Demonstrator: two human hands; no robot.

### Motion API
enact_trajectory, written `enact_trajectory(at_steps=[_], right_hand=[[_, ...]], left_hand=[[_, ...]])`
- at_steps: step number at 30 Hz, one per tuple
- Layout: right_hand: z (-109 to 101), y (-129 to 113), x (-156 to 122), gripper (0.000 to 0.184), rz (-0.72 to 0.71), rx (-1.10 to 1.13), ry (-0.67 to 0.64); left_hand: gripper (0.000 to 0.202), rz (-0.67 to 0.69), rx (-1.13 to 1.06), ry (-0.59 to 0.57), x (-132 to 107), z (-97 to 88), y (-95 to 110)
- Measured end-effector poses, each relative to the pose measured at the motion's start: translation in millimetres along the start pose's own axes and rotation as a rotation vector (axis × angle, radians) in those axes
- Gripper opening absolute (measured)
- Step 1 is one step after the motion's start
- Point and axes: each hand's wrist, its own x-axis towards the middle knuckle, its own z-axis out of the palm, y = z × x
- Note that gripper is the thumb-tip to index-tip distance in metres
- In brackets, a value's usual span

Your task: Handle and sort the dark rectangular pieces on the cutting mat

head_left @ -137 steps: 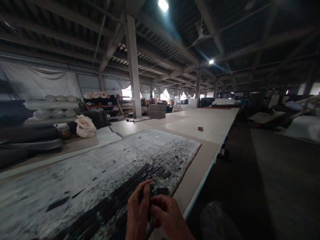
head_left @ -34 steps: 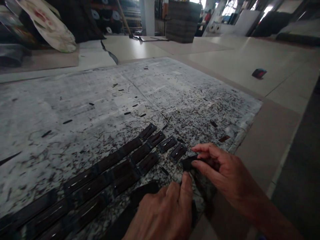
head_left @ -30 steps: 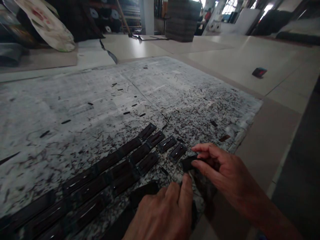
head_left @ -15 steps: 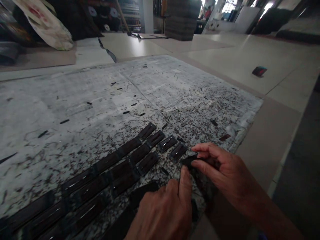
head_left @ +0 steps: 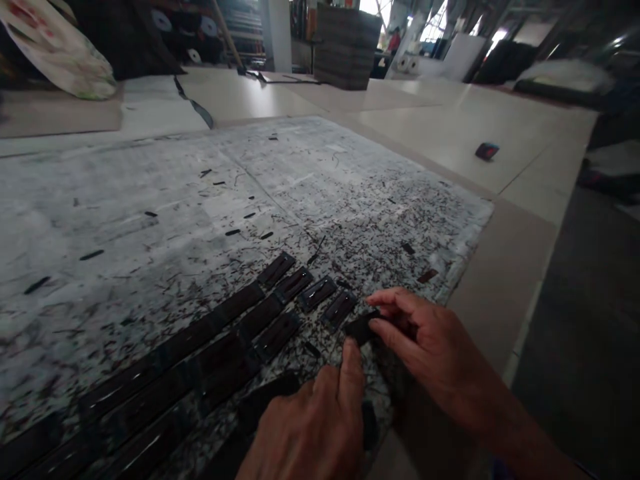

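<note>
In the head view, a small flat black piece (head_left: 362, 327) is pinched at its right end between the thumb and fingers of my right hand (head_left: 430, 340). From the near side, my left hand (head_left: 313, 423) meets the same piece with its index fingertip at the near left corner. The left hand's other fingers are curled under and its thumb is hidden. Just beyond the piece lies a dark rectangular patch (head_left: 339, 308) with a glossy centre. Rows of similar patches (head_left: 213, 369) run toward the lower left. Another black piece (head_left: 270, 393) lies partly under my left hand.
Dark thread clippings and scraps litter the whitish sheet (head_left: 185, 173) on the table. A small dark box-like object (head_left: 487, 151) sits on the far right tabletop. A dark layered stack (head_left: 347, 48) stands at the back, and a printed cloth bag (head_left: 57, 50) lies back left.
The view has swung slightly right, so everything sits further left. Both hands stay on the black piece, whose flat face now shows more.
</note>
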Motion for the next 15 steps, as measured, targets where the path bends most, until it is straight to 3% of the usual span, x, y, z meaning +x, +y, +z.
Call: enact_trajectory(at_steps=[6, 12, 15], right_hand=[[1, -2, 2, 0.021, -0.008, -0.054, -0.004], [-8, 6, 0, 0.020, 0.038, 0.102, 0.102], [-13, 10, -9, 0.018, 0.015, 0.080, 0.216]], left_hand=[[0.077, 0.003, 0.044, 0.013, -2, -1.0, -1], [0.079, 0.032, 0.091, -0.002, -1, -4.0, -2], [0.083, 0.051, 0.103, 0.020, -2, -4.0, -4]])
